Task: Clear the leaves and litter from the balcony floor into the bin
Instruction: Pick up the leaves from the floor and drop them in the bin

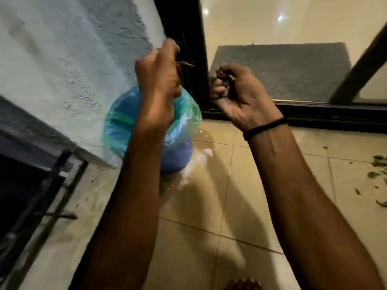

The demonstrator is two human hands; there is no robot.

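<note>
Brown dry scrap [186,64] poked from the left hand [159,80], whose fingers were curled tight round it, at centre frame directly above the bin [178,160]. That one blue bin, lined with a green bag [119,124], stood against the white wall [62,70] at left. The left forearm hid much of its mouth. Right of it, the right hand [236,95] clenched one dark clump of leaves [223,77], off to the side of the bin. A black band [266,125] circled that wrist. More litter [377,164], several bits too blurred to count, lay on the tiled floor [209,206] at the right edge, well apart. Behind both hands rose a black door frame [188,21], with one grey mat [282,70] beyond the glass.
</note>
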